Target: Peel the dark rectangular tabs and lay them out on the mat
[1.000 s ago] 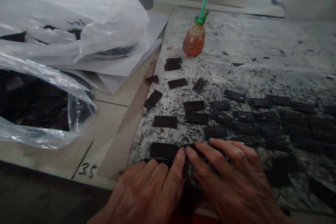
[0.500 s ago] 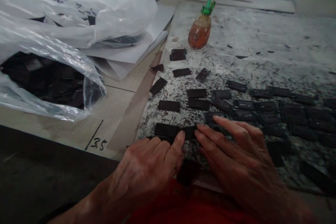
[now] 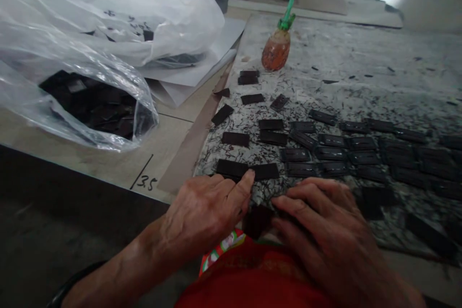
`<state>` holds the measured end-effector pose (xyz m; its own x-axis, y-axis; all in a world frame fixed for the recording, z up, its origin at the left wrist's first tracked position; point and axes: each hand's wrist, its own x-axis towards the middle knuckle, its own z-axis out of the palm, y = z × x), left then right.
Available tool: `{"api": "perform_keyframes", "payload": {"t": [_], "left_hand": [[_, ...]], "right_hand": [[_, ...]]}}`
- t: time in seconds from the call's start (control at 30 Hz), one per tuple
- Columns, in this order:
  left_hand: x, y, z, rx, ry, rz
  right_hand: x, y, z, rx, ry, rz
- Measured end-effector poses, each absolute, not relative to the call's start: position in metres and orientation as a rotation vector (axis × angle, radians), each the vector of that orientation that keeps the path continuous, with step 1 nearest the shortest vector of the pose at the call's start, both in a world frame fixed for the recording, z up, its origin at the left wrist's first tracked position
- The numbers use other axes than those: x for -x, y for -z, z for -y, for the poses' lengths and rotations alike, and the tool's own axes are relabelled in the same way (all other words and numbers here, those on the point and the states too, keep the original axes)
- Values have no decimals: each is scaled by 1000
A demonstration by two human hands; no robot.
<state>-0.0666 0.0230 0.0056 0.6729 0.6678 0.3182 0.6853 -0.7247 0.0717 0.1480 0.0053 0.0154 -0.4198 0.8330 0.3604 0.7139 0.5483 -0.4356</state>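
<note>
1. Strip [image 3: 266, 171], centre of the frame, now lies uncovered beside a second strip [image 3: 232, 168]; half a second ago right fingers covered its right end.
2. Left hand [image 3: 205, 206] keeps its index fingertip where the two strips meet. Its other fingers curl under; I cannot tell whether they grip anything.
3. Right hand [image 3: 325, 221] has drawn back towards bottom right, fingers bent near a dark piece [image 3: 257, 221]. I can't tell whether it holds anything. As I judge it, that leaves the pair steadied from the left only.
4. Glossy tabs [image 3: 331, 153] spread rightward; an open bag [image 3: 101, 65] sits at left.
</note>
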Motion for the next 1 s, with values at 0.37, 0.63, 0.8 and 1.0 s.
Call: {"api": "perform_keyframes", "payload": {"t": [0.37,0.63,0.8,1.0], "left_hand": [[63,-10,-21,2795,506,1186],[63,-10,-20,2784,499,1233],[61,-12,-18,2767,480,1238],[60,-16,-20,2737,513,1194]], "right_hand": [[-148,-13,-3,1161,-279,2242],[-181,-16,12,947,-160,2286],[-181,-19,25,1029,50,2169],[-184,-16,29,1034,108,2081]]}}
